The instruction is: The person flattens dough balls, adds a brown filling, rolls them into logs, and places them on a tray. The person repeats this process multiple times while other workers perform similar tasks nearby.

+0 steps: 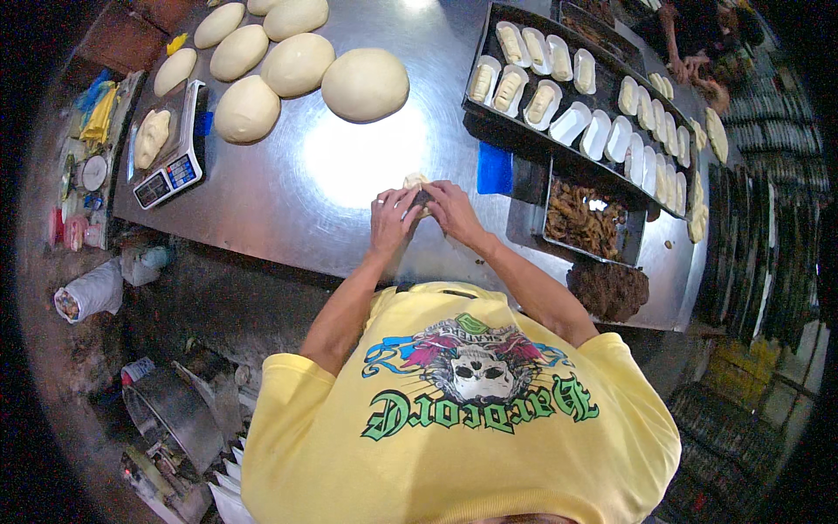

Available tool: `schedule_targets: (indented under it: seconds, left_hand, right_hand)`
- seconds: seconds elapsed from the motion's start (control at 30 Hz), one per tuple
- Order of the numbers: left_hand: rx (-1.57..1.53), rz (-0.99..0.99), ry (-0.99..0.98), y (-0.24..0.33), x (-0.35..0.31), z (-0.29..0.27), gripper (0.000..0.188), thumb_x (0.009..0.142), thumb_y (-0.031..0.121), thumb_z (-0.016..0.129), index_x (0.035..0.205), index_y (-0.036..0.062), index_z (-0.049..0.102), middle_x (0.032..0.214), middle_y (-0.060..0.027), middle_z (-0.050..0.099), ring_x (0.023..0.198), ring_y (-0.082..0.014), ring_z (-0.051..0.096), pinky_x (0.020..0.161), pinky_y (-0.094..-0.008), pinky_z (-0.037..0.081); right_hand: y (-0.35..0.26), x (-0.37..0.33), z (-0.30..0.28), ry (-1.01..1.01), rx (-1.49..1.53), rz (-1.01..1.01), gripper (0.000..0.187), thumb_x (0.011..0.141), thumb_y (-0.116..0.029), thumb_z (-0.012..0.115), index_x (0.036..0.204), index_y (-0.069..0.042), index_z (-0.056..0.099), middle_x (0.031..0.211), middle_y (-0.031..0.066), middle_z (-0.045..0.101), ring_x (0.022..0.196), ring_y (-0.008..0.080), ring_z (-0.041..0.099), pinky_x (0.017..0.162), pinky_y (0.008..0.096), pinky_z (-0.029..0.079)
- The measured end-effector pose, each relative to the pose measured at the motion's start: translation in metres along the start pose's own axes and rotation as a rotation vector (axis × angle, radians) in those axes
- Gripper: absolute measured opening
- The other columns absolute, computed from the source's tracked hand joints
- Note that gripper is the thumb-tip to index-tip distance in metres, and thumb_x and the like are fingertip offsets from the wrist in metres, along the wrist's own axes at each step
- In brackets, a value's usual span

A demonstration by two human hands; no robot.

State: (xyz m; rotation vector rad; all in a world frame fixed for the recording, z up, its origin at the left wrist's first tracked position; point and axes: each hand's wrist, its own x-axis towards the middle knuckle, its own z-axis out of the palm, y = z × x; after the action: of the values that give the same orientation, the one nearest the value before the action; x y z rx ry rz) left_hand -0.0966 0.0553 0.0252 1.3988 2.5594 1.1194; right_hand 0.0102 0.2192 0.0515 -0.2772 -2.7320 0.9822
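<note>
Near the table's front edge, my left hand (391,220) and my right hand (456,212) meet over a small piece of pale dough (415,180). A dark brown filling (422,199) shows on the dough between my fingers. Both hands are closed round its sides, the left bearing a ring. To the right, a rectangular metal pan (552,229) holds shredded brown filling (583,212). A dark brown mass (608,291) lies at the table's edge, by my right forearm.
Large dough rounds (365,85) lie at the far left. A digital scale (182,170) carries a dough lump (152,138). A black tray (511,122) at right holds white paper liners (596,135), several with shaped dough. A blue flat piece (495,168) lies nearby. Another person's hands (690,68) show far right.
</note>
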Motion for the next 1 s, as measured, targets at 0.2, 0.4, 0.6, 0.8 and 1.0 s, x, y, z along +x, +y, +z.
schedule_targets:
  seconds: [0.2,0.4,0.6,0.8,1.0]
  left_hand:
    - [0.077,0.166,-0.080,-0.015,0.000,0.001,0.042,0.090,0.020,0.070,0.131,0.0111,0.065,0.121,-0.0038,0.066,0.116,-0.0249,0.058,0.102,-0.0443,0.040]
    - [0.147,0.099,-0.098,0.001,-0.002,-0.002,0.054,0.095,0.025,0.065,0.145,0.0104,0.053,0.142,-0.0028,0.057,0.134,-0.0259,0.047,0.112,-0.0505,0.032]
    - [0.322,0.172,-0.176,0.000,-0.014,-0.007,0.056,0.098,0.034,0.060,0.148,0.0108,0.050,0.153,-0.0014,0.049,0.143,-0.0258,0.038,0.118,-0.0589,0.017]
    - [0.160,0.113,-0.105,0.007,-0.006,-0.011,0.049,0.099,0.033,0.059,0.142,0.0111,0.057,0.144,-0.0010,0.055,0.135,-0.0240,0.044,0.117,-0.0598,0.014]
    - [0.157,0.055,-0.295,-0.001,-0.006,-0.019,0.044,0.098,0.030,0.060,0.138,0.0127,0.061,0.134,-0.0038,0.061,0.130,-0.0235,0.047,0.117,-0.0569,0.016]
  right_hand:
    - [-0.006,-0.015,0.004,-0.089,-0.139,0.026,0.046,0.096,-0.020,0.061,0.140,-0.010,0.055,0.142,0.0134,0.054,0.126,0.0372,0.051,0.107,0.0508,0.039]
    - [-0.008,-0.002,-0.005,-0.085,-0.031,0.050,0.049,0.100,-0.028,0.056,0.145,-0.008,0.049,0.139,0.0140,0.056,0.124,0.0376,0.051,0.105,0.0508,0.038]
    - [-0.011,-0.019,0.005,-0.025,-0.281,-0.014,0.040,0.102,-0.028,0.053,0.136,-0.007,0.057,0.133,0.0135,0.061,0.123,0.0361,0.052,0.106,0.0519,0.036]
    - [0.002,0.001,0.006,-0.017,-0.042,0.052,0.034,0.100,-0.027,0.056,0.128,-0.012,0.065,0.130,0.0091,0.064,0.122,0.0341,0.054,0.106,0.0516,0.036]
    - [-0.010,-0.003,-0.008,-0.144,-0.271,0.028,0.029,0.099,-0.026,0.057,0.118,-0.006,0.068,0.120,0.0113,0.066,0.109,0.0335,0.061,0.102,0.0492,0.041]
